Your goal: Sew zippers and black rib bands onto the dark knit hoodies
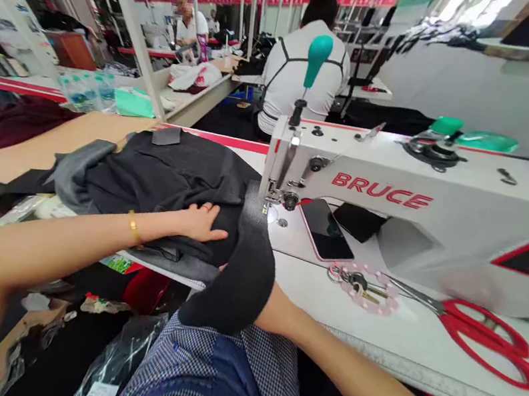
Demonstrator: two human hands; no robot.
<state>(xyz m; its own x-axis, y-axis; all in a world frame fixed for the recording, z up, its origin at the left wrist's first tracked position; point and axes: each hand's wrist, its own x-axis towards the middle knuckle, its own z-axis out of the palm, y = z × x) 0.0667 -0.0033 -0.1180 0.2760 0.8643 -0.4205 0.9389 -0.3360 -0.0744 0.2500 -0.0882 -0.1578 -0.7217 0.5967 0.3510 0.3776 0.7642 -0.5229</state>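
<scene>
A dark grey garment [161, 174] is spread over the table at the left of the sewing machine [376, 196], its edge reaching the needle area. My left hand [202, 221] lies on the cloth, palm down with fingers apart. A curved black flap [247, 269] of the same cloth hangs over the table's front edge toward my lap. My right hand [271, 307] is behind that flap, near its right edge. The cloth covers most of its fingers, so their grip is hidden.
Under the machine arm lies a phone [324, 230]. Keys on a pink beaded ring [366, 288] and red-handled scissors [485, 333] are to the right. Plastic bottles [87, 89] stand at the far left. A person [306, 70] sits ahead, back turned.
</scene>
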